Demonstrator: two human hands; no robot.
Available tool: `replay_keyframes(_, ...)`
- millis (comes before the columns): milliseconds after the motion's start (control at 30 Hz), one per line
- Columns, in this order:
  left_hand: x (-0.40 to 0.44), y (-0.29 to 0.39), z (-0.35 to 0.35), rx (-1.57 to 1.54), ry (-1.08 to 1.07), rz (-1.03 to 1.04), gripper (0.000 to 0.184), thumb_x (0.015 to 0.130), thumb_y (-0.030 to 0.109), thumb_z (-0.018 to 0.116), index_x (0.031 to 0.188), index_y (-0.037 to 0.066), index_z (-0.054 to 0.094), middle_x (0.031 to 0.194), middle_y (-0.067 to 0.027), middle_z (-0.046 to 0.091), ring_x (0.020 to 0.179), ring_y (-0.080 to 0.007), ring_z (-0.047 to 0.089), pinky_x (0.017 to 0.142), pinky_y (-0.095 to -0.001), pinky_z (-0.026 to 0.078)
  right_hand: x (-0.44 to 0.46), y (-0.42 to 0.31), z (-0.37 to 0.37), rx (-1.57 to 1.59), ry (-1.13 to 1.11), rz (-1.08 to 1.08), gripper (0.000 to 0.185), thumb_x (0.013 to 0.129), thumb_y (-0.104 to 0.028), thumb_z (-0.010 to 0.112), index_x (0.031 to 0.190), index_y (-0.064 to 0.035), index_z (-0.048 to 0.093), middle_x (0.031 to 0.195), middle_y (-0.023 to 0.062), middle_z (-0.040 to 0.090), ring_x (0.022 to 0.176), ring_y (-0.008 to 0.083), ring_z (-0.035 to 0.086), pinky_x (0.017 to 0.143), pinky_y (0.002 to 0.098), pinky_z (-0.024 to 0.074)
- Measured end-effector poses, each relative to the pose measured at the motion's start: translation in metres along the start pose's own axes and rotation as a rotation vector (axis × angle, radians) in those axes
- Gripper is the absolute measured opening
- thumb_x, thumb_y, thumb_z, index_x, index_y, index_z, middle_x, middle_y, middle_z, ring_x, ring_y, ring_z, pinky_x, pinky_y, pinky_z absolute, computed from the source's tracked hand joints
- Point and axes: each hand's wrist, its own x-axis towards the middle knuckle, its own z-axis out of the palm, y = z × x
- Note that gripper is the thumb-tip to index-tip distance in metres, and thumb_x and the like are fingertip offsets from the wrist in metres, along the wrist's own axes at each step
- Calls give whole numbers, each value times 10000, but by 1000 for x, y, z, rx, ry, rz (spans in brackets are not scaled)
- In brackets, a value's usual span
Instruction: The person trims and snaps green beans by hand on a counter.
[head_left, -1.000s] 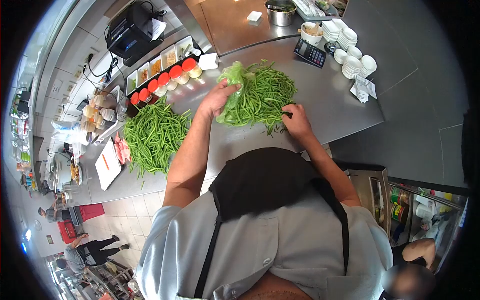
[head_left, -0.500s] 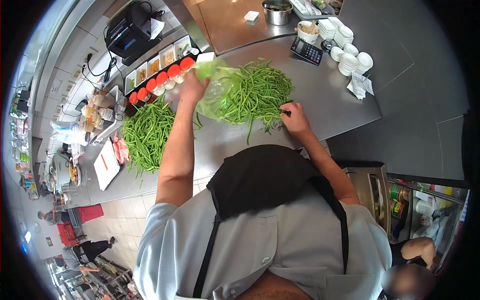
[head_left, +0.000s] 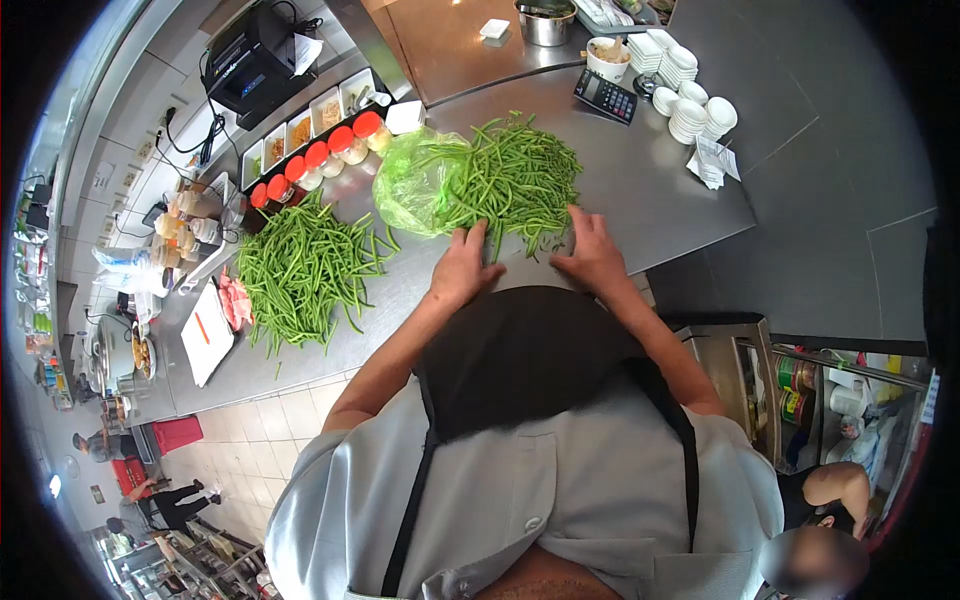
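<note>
A heap of green beans lies on the steel table, partly over a thin green plastic bag spread out on its left. My left hand rests at the heap's near left edge, thumb and fingers apart, with nothing seen in it. At the near right edge is my right hand, also with spread fingers and holding nothing. Small bean bits lie between the two hands. Another pile of green beans sits farther left on the table.
Red-lidded jars line the back left beside trays of toppings. A white board lies at the left. A calculator and stacked white dishes stand at the back right. A person is at lower right.
My left hand has let go of the bag and come down to the heap's near edge. The bag now lies flatter. My right hand's fingers have opened out.
</note>
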Motion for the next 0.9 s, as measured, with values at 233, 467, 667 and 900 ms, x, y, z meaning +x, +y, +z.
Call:
replay_keyframes(233,56,41,-63,-146,14,167,274,932,208,763,1138,40,700,1090,-211,711,1039,-428,680,879,-487,562,35,14,20,214,-79,-155,657,870,-250,763,1470,-86,549,1363,256,560,1292,457,564,1078,507,505)
replay_keyframes(467,171,-32,-76,328,655,93,433,900,148,701,1327,212,692,1280,-134,702,1198,-366,639,1003,-534,515,37,55,10,346,-59,-43,533,892,-220,733,1390,-67,621,1321,226,596,1219,380,601,1065,465,503)
replay_keyframes(667,204,-46,-70,523,51,-61,377,957,194,622,1320,231,719,1254,-90,745,1179,-337,678,1080,-608,433,60,68,-3,397,-8,-84,465,911,-227,723,1346,-78,655,1280,196,625,1161,362,627,1039,463,510)
replay_keyframes(900,164,-3,-88,-160,1,9,208,1006,214,631,1034,23,708,975,-230,735,920,-399,716,835,-471,544,172,10,-52,135,-18,-355,506,914,-318,756,1373,-128,663,1371,186,624,1241,411,616,1075,492,501)
